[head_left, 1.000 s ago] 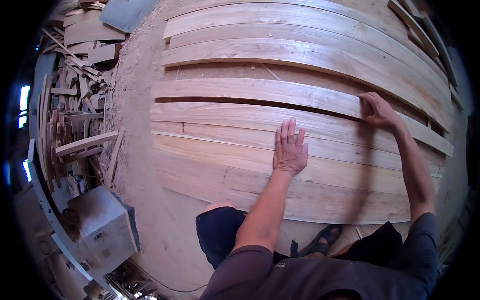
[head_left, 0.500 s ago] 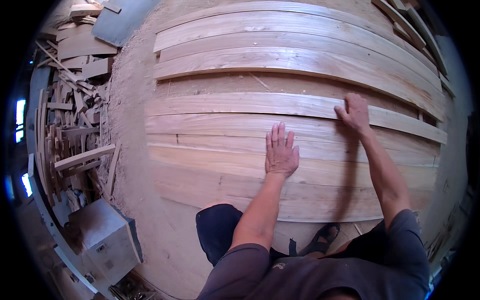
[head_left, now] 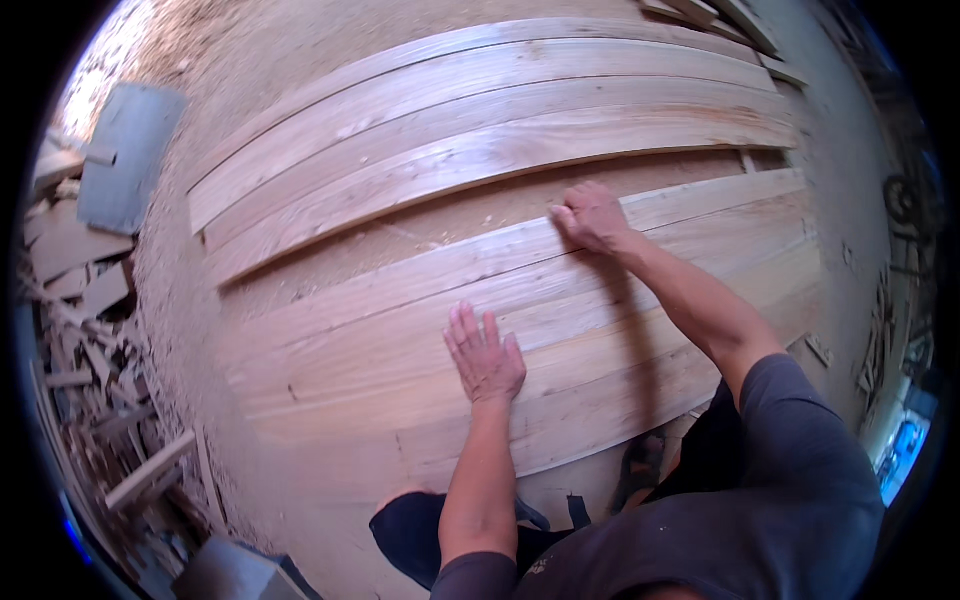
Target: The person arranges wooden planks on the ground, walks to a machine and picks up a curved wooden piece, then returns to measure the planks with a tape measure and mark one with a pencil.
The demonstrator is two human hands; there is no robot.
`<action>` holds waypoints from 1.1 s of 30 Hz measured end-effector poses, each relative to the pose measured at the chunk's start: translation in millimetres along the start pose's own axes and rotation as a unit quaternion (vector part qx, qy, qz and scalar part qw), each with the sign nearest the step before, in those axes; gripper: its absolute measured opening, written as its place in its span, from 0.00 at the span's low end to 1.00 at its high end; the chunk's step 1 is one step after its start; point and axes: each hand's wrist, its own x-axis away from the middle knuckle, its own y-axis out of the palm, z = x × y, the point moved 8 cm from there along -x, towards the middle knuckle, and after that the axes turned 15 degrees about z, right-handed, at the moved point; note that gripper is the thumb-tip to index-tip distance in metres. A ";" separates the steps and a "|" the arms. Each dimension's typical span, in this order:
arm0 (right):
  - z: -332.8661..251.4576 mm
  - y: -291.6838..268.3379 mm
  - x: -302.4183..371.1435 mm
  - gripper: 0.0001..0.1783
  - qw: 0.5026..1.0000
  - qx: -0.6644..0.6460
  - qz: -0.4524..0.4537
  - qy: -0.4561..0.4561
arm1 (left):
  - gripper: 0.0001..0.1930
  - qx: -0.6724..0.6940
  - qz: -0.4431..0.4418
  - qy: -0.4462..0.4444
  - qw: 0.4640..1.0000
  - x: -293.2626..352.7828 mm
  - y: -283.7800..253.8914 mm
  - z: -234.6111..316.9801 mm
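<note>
"What's the biggest thing here?"

"The floor [head_left: 330,45]. It's brown and dusty."

"What's lying on it?"

"Long, pale boards, in two sets. The near boards [head_left: 590,375] lie side by side in the middle of the floor, close to the person's legs. The far boards [head_left: 520,110] lie past them, nearer the floor's far edge. A bare strip of floor shows between the two sets."

"What's at the side?"

"A big, messy heap of scraps [head_left: 110,380] runs along the floor's left edge. A flat gray sheet [head_left: 130,155] lies by it, up toward the far left corner."

"And the hands?"

"Both are at the near boards. The left hand [head_left: 487,362] is flat on top of them, palm down, with its fingers a little spread and its thumb out. The right hand [head_left: 595,215] is farther right, at the far edge of those boards. Its fingers are curled up."

"Is it pinching the wood?"

"I can't tell. The fingertips are too blurry."

"What's the smallest thing?"

"Tiny wood crumbs [head_left: 436,245] on the bare strip between the sets."
</note>
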 end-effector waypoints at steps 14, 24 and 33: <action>-24.3 -7.1 -26.9 0.27 0.976 0.018 -0.162 -0.146 | 0.27 -0.038 0.021 0.040 0.998 2.6 2.1 18.2; -70.9 -354.7 279.0 0.27 0.984 -0.091 -0.103 0.117 | 0.28 -0.088 0.012 0.051 0.995 5.9 0.2 12.2; -161.9 -416.6 334.8 0.25 0.977 0.007 -0.125 0.173 | 0.33 -0.093 -0.268 0.065 0.957 -3.9 -15.5 16.4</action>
